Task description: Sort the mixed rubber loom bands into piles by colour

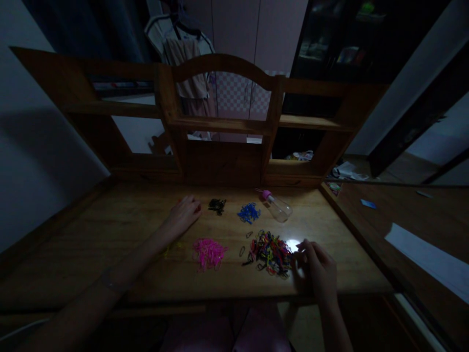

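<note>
My left hand (pixel 186 211) is low over the desk, fingers curled together; what they hold, if anything, is hidden. A bit of red shows just behind it, and a small pile of black rubber bands (pixel 217 206) lies to its right. Under my left forearm are a few yellow bands (pixel 172 248). At the right edge of a mixed, many-coloured heap of rubber bands (pixel 270 252), my right hand (pixel 318 268) is closed with thumb and fingertips together; I cannot make out anything between them. Pink bands (pixel 209 253) and blue bands (pixel 249 212) form separate piles.
A clear bottle with a pink cap (pixel 280 209) lies on its side behind the mixed heap. Two loose dark bands lie left of the heap. A wooden shelf unit (pixel 223 127) rises along the desk's back. White paper (pixel 421 252) rests on the right-hand surface.
</note>
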`<act>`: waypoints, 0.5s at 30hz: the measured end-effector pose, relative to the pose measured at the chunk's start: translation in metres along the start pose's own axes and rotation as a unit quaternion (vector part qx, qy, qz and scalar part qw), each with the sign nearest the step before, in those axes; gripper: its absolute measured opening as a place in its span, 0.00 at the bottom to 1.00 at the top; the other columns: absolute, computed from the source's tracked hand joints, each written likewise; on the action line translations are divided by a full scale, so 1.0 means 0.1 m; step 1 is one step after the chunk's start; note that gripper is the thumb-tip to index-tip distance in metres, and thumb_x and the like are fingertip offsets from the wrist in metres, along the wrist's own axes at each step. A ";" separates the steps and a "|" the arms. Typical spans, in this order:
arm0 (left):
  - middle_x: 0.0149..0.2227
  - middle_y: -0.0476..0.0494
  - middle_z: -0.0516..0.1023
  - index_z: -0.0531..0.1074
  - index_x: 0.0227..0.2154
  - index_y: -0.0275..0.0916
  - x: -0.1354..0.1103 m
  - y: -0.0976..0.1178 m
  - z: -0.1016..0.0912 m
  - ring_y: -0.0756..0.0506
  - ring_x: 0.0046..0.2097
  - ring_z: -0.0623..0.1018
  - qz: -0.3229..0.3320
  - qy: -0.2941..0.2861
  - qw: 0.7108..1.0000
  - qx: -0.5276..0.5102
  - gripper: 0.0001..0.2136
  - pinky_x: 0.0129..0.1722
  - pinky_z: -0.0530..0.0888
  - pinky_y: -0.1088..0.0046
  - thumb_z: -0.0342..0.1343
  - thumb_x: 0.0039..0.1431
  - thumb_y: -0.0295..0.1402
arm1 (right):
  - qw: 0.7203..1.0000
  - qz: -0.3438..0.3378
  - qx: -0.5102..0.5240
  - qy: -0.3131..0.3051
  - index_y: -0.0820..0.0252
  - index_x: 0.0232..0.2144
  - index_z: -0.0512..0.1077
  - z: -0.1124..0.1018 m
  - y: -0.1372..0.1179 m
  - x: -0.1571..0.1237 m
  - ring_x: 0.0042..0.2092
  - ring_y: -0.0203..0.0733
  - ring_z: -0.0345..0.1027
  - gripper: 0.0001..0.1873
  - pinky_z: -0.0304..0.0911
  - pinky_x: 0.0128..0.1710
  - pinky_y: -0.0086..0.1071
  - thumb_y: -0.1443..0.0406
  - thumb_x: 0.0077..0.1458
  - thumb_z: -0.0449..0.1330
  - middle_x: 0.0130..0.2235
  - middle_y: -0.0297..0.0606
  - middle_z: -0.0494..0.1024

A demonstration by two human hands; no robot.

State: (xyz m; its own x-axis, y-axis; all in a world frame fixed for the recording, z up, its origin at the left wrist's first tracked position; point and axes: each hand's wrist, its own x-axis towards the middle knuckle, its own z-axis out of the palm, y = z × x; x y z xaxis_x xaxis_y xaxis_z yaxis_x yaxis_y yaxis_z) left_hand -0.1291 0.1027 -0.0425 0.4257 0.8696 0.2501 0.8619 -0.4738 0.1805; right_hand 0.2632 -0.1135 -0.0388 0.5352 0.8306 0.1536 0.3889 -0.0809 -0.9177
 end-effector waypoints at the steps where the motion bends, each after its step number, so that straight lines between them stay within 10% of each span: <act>1: 0.38 0.41 0.68 0.71 0.34 0.38 0.00 0.00 0.01 0.41 0.43 0.68 0.000 -0.001 1.000 0.014 0.08 0.44 0.65 0.64 0.49 0.59 0.34 | 1.000 0.000 -0.001 0.000 0.59 0.28 0.75 0.00 0.00 0.00 0.31 0.40 0.67 0.20 0.58 0.31 0.29 0.51 0.60 0.55 0.27 0.35 0.75; 9: 0.37 0.38 0.69 0.72 0.33 0.37 0.00 0.04 -0.25 0.37 0.43 0.69 -0.032 0.013 0.998 0.049 0.07 0.43 0.66 0.61 0.52 0.58 0.34 | 1.000 0.001 0.023 -0.001 0.61 0.32 0.76 0.01 0.00 -0.01 0.28 0.39 0.65 0.20 0.56 0.28 0.29 0.52 0.60 0.55 0.24 0.34 0.72; 12: 0.42 0.39 0.69 0.72 0.41 0.37 -0.04 0.39 -0.35 0.39 0.46 0.70 0.006 0.025 0.999 -0.039 0.11 0.45 0.67 0.61 0.52 0.61 0.38 | 1.000 -0.003 0.027 -0.003 0.62 0.32 0.77 0.01 -0.02 -0.01 0.27 0.39 0.65 0.20 0.57 0.28 0.29 0.52 0.60 0.55 0.24 0.34 0.71; 15: 0.43 0.43 0.70 0.72 0.42 0.41 -0.11 0.89 -0.29 0.45 0.40 0.73 0.093 -0.082 0.971 -0.206 0.12 0.40 0.70 0.68 0.52 0.62 0.41 | 1.000 -0.005 0.030 -0.003 0.62 0.32 0.77 0.01 -0.04 -0.01 0.28 0.39 0.65 0.20 0.57 0.29 0.29 0.52 0.60 0.55 0.24 0.34 0.71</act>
State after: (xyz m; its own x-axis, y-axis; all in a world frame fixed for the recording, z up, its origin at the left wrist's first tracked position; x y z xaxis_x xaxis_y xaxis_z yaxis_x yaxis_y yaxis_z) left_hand -0.0652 0.0473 -0.0011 0.6307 0.7578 0.1673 0.5964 -0.6113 0.5203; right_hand 0.2599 -0.1137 -0.0355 0.5263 0.8348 0.1616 0.3482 -0.0382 -0.9366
